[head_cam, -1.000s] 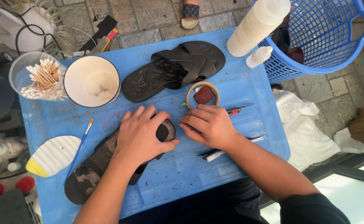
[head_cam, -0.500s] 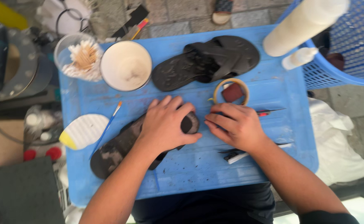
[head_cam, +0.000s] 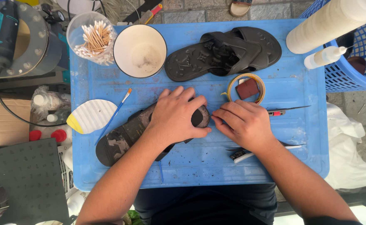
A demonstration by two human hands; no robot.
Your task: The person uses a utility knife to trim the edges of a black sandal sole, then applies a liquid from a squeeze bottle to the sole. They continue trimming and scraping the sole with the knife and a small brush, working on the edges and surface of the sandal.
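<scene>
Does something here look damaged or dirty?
Yes. The sandal under the left hand has a worn, grey-blotched sole, unlike the clean black sandal above. Dark crumbs dot the blue table.

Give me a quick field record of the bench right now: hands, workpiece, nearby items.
left hand: palm down on the worn sandal
right hand: fingers at the sandal's end, beside the left hand
surface: blue table
second sandal: upright, behind the hands
tape roll: just behind the right hand
brush: left of the worn sandal
</scene>
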